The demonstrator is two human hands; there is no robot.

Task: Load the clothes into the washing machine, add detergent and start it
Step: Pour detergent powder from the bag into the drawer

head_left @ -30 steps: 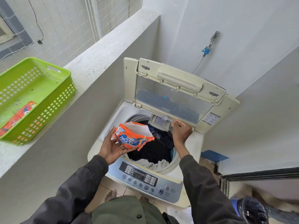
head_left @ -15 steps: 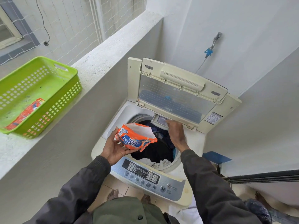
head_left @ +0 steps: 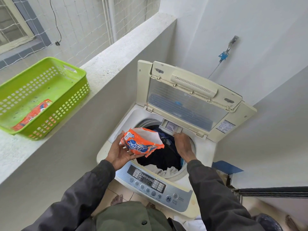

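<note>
A white top-loading washing machine stands with its lid raised. Dark and pale clothes fill the drum. My left hand holds an opened orange detergent packet over the drum's left rim. My right hand reaches to the small detergent drawer at the drum's back edge, fingertips on its front. Whether the fingers grip the drawer front is hidden. The control panel sits at the front, below my arms.
A green plastic basket sits on the concrete ledge to the left, with another orange packet inside. A tap with a hose is on the wall behind the machine. My bare feet stand on tiles.
My right hand slid left along the drum's back edge from the lid hinge to the detergent drawer. The left hand kept the packet over the drum.
</note>
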